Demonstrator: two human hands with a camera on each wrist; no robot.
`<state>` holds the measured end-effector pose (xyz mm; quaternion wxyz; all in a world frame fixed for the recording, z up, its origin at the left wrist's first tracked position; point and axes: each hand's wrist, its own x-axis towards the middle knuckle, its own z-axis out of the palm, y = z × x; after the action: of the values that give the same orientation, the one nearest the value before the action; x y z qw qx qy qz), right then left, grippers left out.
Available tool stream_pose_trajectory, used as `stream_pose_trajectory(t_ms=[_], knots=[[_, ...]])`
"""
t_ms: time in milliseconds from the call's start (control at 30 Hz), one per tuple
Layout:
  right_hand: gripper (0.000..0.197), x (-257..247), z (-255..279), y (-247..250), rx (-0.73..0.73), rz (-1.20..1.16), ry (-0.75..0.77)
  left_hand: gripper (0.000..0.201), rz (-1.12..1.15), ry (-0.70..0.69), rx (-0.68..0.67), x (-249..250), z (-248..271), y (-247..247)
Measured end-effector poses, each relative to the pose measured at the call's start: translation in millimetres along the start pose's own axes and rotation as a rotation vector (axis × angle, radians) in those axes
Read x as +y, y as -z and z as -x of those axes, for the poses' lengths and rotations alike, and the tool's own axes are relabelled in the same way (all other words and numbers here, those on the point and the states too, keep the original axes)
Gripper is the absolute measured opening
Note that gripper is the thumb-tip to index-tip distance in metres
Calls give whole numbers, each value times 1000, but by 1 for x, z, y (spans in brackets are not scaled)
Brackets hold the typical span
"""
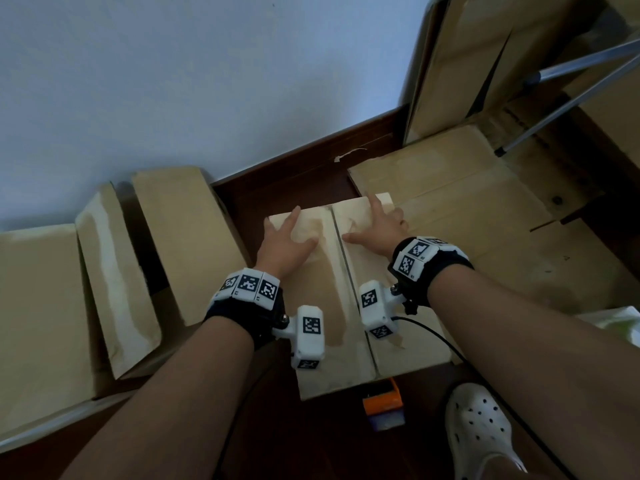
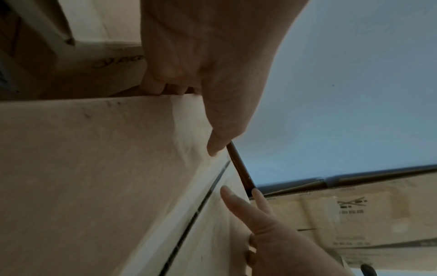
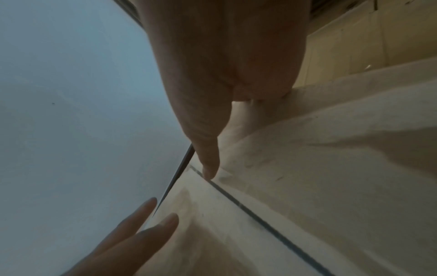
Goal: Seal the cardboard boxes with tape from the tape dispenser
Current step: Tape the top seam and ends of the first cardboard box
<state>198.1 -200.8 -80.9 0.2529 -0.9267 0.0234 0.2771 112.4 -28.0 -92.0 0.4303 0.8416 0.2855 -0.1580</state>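
Left hand [image 1: 289, 239]: fingers spread and straight, palm flat on the left flap of the box [image 1: 346, 292]; holds nothing. In the left wrist view the thumb [image 2: 216, 143] presses the cardboard beside the seam [image 2: 196, 211], and the other fingertips reach the flap's far edge.

Right hand [image 1: 379, 226]: fingers likewise spread and straight, flat on the right flap; thumb tip just beside the seam, forefinger at the far corner. Holds nothing.

Box: centre of the head view, on the dark floor [image 1: 294, 181]. Plain brown cardboard, long and narrow. Two top flaps folded shut, meeting at a thin dark seam running lengthwise from near to far edge. Pale glossy patches near the hands; whether these are tape or glare cannot be told.

Tape dispenser [image 1: 382, 400]: orange, lower centre of the head view, on the floor, part hidden under the box's near edge.

Other boxes [image 1: 114, 282]: three, brown, lower left of the frame, below the pale wall [image 1: 173, 81].

Flattened cardboard [image 1: 485, 209]: right of centre, on the floor.

White shoe [image 1: 481, 431]: lower right.

Metal poles [image 1: 581, 67]: upper right.
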Motion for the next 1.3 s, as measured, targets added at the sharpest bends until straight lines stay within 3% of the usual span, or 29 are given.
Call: stream_pose_trajectory(t_ms=[700,1100,1300], knots=[[111,-5,8,-16,40,232,-11,100,-320,76,7,18,16,-19],[106,-5,-2,-11,91,166,-37,101,-367,122,0,21,15,-20],[112,-10,-8,-6,91,171,-89,101,-368,114,-1,20,16,-20]])
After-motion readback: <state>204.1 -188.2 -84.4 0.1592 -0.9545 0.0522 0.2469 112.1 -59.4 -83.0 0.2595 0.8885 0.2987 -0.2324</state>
